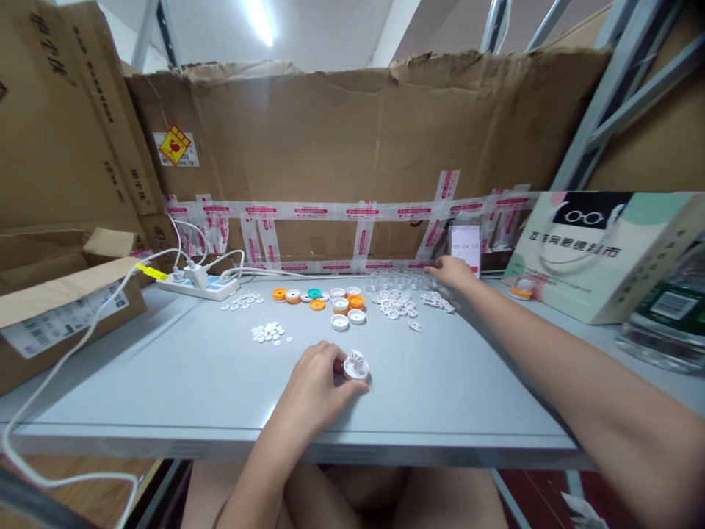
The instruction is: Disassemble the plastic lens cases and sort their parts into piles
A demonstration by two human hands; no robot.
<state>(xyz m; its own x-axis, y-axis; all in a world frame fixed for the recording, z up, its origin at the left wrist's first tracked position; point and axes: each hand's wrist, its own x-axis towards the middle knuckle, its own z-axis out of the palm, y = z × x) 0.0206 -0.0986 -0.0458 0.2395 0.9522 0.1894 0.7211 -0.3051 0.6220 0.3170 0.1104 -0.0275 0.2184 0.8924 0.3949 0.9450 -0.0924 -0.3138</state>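
Note:
My left hand [316, 386] is closed around a small round white part with an orange lower rim and a white toothed piece standing on top [357, 365]. It holds this part upright at the near middle of the table. At the back of the table my right hand [452, 272] reaches the right end of a row of clear plastic cups [393, 281]. Its fingers are bent together there, and what lies between them is too small to make out. Just in front of that hand lie white toothed plastic pieces [393, 303] in a loose pile.
White and orange round cases [340, 303], one teal disc [314, 293] and small white discs [268, 333] lie mid-table. A power strip [198, 286] with cables and an open carton [66, 308] stand left. A phone [465, 248], paper bag [592, 253] and bottle [672, 312] stand right.

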